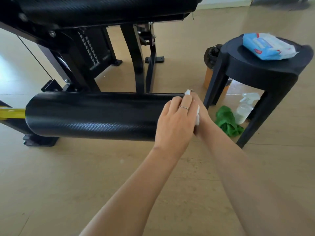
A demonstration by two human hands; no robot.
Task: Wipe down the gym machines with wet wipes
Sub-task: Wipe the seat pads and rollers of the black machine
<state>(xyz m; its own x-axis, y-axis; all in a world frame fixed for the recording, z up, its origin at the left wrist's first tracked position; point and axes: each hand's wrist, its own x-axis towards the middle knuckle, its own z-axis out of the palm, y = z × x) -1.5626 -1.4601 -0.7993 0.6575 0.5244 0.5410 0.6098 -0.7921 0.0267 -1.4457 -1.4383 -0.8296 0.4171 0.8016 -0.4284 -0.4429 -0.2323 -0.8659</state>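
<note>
A black padded roller [92, 116] of the gym machine lies level across the middle of the view. My left hand [177, 121], a ring on one finger, rests on the roller's right end with its fingers laid over the top. Just behind it, my right hand [203, 114] holds a white wet wipe [197, 117] against the roller's end face. Only edges of the wipe show between the two hands. The blue pack of wet wipes [267, 46] lies on a black stool [252, 70] at the right.
The machine's black seat pad [102, 9] and frame legs [136, 62] stand behind the roller. A yellow bar [12, 113] joins the roller's left end. Under the stool are a clear spray bottle [243, 109] and a green cloth [227, 121]; a lined bin [210, 65] stands behind it.
</note>
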